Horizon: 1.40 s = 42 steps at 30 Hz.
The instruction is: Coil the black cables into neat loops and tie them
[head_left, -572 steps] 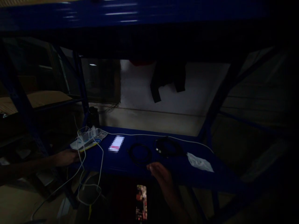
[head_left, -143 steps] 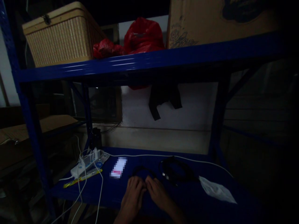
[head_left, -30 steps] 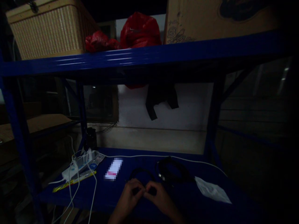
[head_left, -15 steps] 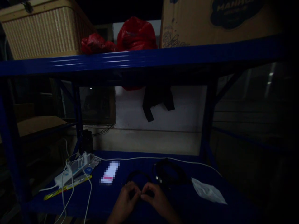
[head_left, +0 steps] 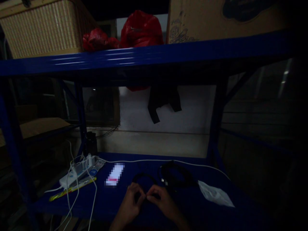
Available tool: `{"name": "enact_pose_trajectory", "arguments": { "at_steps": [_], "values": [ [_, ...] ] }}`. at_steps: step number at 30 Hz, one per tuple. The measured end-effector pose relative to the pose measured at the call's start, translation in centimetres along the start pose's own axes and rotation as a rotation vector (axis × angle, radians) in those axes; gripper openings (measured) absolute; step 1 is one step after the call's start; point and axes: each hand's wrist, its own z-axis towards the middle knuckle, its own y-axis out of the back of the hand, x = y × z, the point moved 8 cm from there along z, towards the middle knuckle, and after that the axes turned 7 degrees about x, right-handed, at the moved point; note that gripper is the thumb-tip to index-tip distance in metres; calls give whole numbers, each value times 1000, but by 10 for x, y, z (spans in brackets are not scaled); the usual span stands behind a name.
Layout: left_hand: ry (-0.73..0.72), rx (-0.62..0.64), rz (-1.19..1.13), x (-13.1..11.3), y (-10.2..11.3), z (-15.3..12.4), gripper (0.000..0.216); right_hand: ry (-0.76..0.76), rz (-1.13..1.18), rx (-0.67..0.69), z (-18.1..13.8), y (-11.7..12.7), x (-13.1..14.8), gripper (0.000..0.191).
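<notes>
Low over the blue shelf board, my left hand [head_left: 130,201] and my right hand [head_left: 161,199] meet fingertip to fingertip. Both are closed in a pinch, thumb against forefinger. Whatever lies between the tips is too small and dark to make out. Just behind my fingers a thin black loop [head_left: 144,175], like a cable or strap, curves on the board; whether it runs into my hands cannot be seen. To the right of it lies a coiled black cable [head_left: 176,175] with a pale metal plug [head_left: 164,181] at its near side.
A lit phone [head_left: 115,175] lies left of my hands. Farther left stand a white power strip [head_left: 74,175] with trailing cords and a yellow packet strip [head_left: 72,189]. A whitish plastic packet [head_left: 215,193] rests at right. The blue upper shelf [head_left: 134,59] hangs overhead.
The camera view has shifted slightly, so the upper shelf sits a little higher. My hands keep the same pinch, with the fingertips slightly changed in position.
</notes>
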Motion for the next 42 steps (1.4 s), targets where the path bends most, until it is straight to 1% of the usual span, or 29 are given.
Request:
{"name": "enact_pose_trajectory", "arguments": {
  "at_steps": [7, 10, 13, 17, 20, 25, 28, 33, 39, 42],
  "values": [
    [30, 4, 60, 1, -3, 2, 21, 24, -48, 34, 1, -4, 7, 15],
    [31, 16, 47, 1, -3, 2, 21, 68, -27, 32, 2, -5, 6, 16],
    [31, 9, 0, 1, -2, 1, 23, 79, -26, 16, 3, -5, 2, 18],
    [23, -26, -53, 1, 1, -1, 24, 47, -68, -13, 3, -3, 0, 24],
    [34, -18, -39, 2, 0, -2, 24, 19, -96, -19, 3, -3, -2, 28],
    [68, -30, -25, 3, 0, -1, 28, -45, -65, -58, 2, 0, -10, 29],
    [61, -54, -28, 1, 1, -1, 28, -31, -69, -56, 2, -1, -7, 24],
    [-23, -15, -55, -4, -1, 0, 24, -17, -66, -27, 3, -3, -3, 14],
    [-53, -11, -70, -8, 2, -1, 21, -3, -72, -29, 4, -1, -7, 9],
    [-42, -8, -53, -9, 2, -1, 20, 2, -75, -16, 4, -2, -7, 9]
  ]
}}
